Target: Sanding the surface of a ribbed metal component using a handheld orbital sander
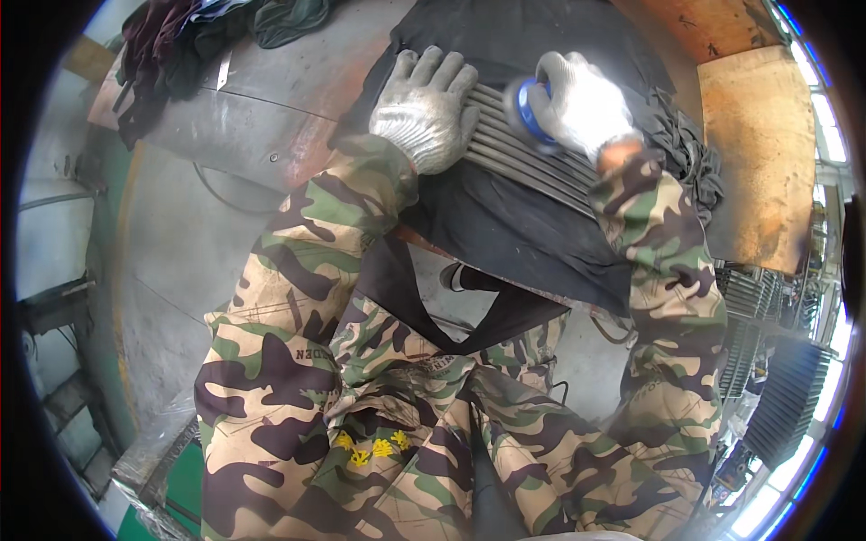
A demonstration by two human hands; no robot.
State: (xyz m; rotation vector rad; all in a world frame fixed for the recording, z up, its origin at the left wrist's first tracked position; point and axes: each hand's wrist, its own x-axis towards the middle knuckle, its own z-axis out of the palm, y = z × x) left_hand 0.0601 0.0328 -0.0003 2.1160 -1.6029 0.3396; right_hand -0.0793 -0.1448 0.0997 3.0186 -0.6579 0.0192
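1. Camouflage fabric in brown, green and tan fills the lower part of the view: the person's jacket [379, 424] and both sleeves, seen from above, with a small yellow embroidered mark on the chest.
2. Under the body lies a grey concrete floor [171, 261], and a dark shoe [456, 276] shows just below the edge of the workbench.
3. A black cloth [514, 230] hangs over the near edge of the bench and spreads under the work.
4. On that cloth lies a row of thin grey metal rods [532, 158], side by side, running from upper left to lower right.
5. The left hand [426, 110], in a white knitted glove, lies flat with fingers spread, pressing on the left end of the rods without gripping anything.
6. The right hand [585, 104], also in a white glove, is curled around a blue round tool [528, 110] that blurs at its face and touches the rods just beside the left hand.
7. Beyond the hands, the bench is a worn steel plate [271, 99] with rusty patches.
8. A heap of dark clothing [189, 36] sits at the far left of the plate.
9. To the far right stands a rusty orange-brown board [753, 153].
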